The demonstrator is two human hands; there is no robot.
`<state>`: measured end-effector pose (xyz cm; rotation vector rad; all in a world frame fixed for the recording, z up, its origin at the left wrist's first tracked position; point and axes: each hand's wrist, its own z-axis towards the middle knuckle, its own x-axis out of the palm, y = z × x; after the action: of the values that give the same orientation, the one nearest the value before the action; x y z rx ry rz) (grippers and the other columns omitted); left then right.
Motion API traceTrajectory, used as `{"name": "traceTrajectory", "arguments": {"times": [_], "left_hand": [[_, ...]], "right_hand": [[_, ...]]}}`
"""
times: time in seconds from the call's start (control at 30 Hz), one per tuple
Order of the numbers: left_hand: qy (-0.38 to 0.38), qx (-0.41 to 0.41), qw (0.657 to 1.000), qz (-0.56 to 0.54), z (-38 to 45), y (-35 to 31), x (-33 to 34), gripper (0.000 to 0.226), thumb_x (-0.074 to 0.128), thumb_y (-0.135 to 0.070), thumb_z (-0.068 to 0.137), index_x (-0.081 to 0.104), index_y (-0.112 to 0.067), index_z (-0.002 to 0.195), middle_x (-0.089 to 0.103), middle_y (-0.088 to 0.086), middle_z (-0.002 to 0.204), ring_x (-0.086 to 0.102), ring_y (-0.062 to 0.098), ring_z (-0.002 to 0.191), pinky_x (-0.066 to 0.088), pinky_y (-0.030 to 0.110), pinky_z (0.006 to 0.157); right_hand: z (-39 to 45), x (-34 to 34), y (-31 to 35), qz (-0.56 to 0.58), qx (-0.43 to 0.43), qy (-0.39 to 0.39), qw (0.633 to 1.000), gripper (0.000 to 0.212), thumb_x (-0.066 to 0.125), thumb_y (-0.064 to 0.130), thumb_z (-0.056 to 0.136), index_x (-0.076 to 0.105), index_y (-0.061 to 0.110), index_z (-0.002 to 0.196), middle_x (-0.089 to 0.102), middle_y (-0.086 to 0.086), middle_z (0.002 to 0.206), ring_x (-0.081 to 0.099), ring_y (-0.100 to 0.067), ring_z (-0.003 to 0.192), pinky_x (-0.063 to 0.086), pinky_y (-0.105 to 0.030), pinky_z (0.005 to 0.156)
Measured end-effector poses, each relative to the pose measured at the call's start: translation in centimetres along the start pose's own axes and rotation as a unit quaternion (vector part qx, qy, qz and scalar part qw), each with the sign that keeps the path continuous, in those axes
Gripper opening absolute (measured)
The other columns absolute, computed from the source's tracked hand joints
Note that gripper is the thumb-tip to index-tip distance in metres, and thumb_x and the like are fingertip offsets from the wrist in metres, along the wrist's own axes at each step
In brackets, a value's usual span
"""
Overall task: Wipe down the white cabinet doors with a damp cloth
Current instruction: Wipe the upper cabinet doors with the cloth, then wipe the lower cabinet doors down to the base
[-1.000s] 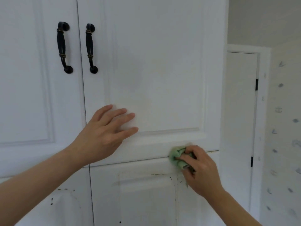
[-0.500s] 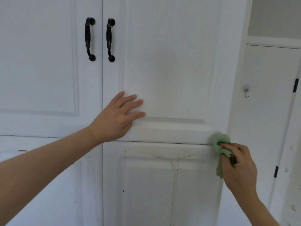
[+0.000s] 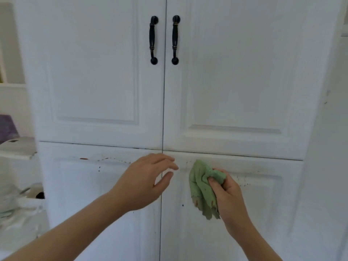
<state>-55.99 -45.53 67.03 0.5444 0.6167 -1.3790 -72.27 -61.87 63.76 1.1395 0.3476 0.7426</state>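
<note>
four cabinet doors (image 3: 94, 72), two black handles (image 3: 153, 40), one green cloth (image 3: 201, 189), two hands (image 3: 145, 183)

The cabinet doors (image 3: 98, 72) were white. Their 2 handles (image 3: 153, 40) were black with thin brassy bands. The cloth (image 3: 202, 189) was pale green, with brownish stains near its lower edge. Dark specks and reddish-brown smears dotted the lower doors (image 3: 254, 213). At far left sat something purple (image 3: 6, 127).
</note>
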Motion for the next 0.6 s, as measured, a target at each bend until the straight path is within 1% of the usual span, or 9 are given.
{"name": "traceTrajectory", "arguments": {"times": [0.03, 0.1, 0.17, 0.27, 0.33, 0.4, 0.43, 0.5, 0.6], "left_hand": [[0.018, -0.022, 1.0, -0.008, -1.7, 0.7, 0.1, 0.032, 0.042, -0.044, 0.1, 0.066, -0.035, 0.119, 0.062, -0.02, 0.124, 0.057, 0.0, 0.112, 0.047, 0.023, 0.095], [0.047, -0.066, 0.996, -0.029, -3.8, 2.0, 0.0, 0.035, 0.041, -0.051, 0.099, 0.063, -0.038, 0.124, 0.06, -0.024, 0.121, 0.056, -0.004, 0.108, 0.048, 0.018, 0.091], [0.076, -0.119, 0.988, -0.059, -5.9, 4.7, -2.2, 0.034, 0.044, -0.055, 0.099, 0.059, -0.041, 0.127, 0.058, -0.027, 0.119, 0.056, -0.008, 0.105, 0.046, 0.012, 0.088], [0.134, -0.187, 0.966, -0.119, -8.0, 8.2, -5.1, 0.03, 0.052, -0.056, 0.098, 0.053, -0.046, 0.126, 0.063, -0.026, 0.111, 0.061, -0.01, 0.096, 0.052, 0.017, 0.086], [0.173, -0.225, 0.944, -0.168, -9.3, 10.4, -6.3, 0.026, 0.056, -0.052, 0.097, 0.052, -0.046, 0.123, 0.066, -0.023, 0.105, 0.062, -0.009, 0.091, 0.052, 0.015, 0.081], [0.167, -0.262, 0.925, -0.22, -10.5, 12.3, -7.1, 0.023, 0.061, -0.047, 0.096, 0.055, -0.043, 0.118, 0.069, -0.018, 0.1, 0.063, -0.008, 0.089, 0.052, 0.014, 0.079], [0.16, -0.279, 0.914, -0.247, -11.1, 13.5, -7.4, 0.022, 0.063, -0.044, 0.096, 0.058, -0.04, 0.116, 0.071, -0.014, 0.098, 0.065, -0.005, 0.089, 0.053, 0.016, 0.081], [0.153, -0.316, 0.883, -0.312, -11.7, 15.2, -7.7, 0.02, 0.068, -0.038, 0.094, 0.065, -0.034, 0.114, 0.074, -0.007, 0.094, 0.069, 0.003, 0.09, 0.056, 0.026, 0.09], [0.16, -0.362, 0.817, -0.42, -12.6, 17.3, -8.2, 0.015, 0.071, -0.027, 0.094, 0.074, -0.024, 0.108, 0.077, 0.003, 0.095, 0.073, 0.017, 0.094, 0.058, 0.037, 0.095]], "right_hand": [[-0.5, 1.9, -0.6, -0.001, 0.011, 0.006, 1.0, 0.018, 0.052, 0.009, 0.1, 0.068, 0.015, 0.099, 0.073, -0.008, 0.088, 0.07, -0.029, 0.081, 0.059, -0.034, 0.062], [-1.2, 5.0, -1.5, 0.014, 0.035, 0.024, 0.999, 0.017, 0.052, 0.01, 0.1, 0.069, 0.014, 0.099, 0.073, -0.01, 0.09, 0.07, -0.031, 0.083, 0.059, -0.036, 0.065], [-1.9, 9.9, -2.4, 0.042, 0.063, 0.037, 0.996, 0.017, 0.053, 0.012, 0.1, 0.07, 0.013, 0.099, 0.073, -0.014, 0.092, 0.069, -0.031, 0.084, 0.059, -0.041, 0.07], [-2.7, 15.6, -3.1, 0.105, 0.12, 0.043, 0.986, 0.018, 0.054, 0.014, 0.099, 0.072, 0.014, 0.101, 0.074, -0.017, 0.097, 0.07, -0.035, 0.09, 0.056, -0.048, 0.08], [-3.2, 18.8, -3.3, 0.159, 0.159, 0.044, 0.973, 0.02, 0.053, 0.013, 0.099, 0.071, 0.011, 0.107, 0.074, -0.018, 0.101, 0.071, -0.034, 0.09, 0.058, -0.046, 0.077], [-3.6, 21.4, -3.6, 0.2, 0.181, 0.048, 0.962, 0.022, 0.052, 0.012, 0.099, 0.071, 0.007, 0.109, 0.073, -0.021, 0.103, 0.071, -0.034, 0.089, 0.058, -0.043, 0.074], [-3.7, 22.6, -3.9, 0.21, 0.187, 0.041, 0.959, 0.022, 0.052, 0.012, 0.099, 0.071, 0.006, 0.109, 0.073, -0.021, 0.103, 0.071, -0.034, 0.088, 0.057, -0.042, 0.073], [-4.1, 24.3, -4.0, 0.212, 0.191, 0.031, 0.958, 0.022, 0.052, 0.012, 0.099, 0.07, 0.006, 0.109, 0.073, -0.021, 0.103, 0.071, -0.034, 0.088, 0.057, -0.04, 0.071], [-4.4, 26.2, -4.9, 0.181, 0.186, 0.009, 0.966, 0.02, 0.054, 0.013, 0.099, 0.07, 0.008, 0.11, 0.074, -0.019, 0.104, 0.072, -0.036, 0.093, 0.057, -0.044, 0.079]]}}
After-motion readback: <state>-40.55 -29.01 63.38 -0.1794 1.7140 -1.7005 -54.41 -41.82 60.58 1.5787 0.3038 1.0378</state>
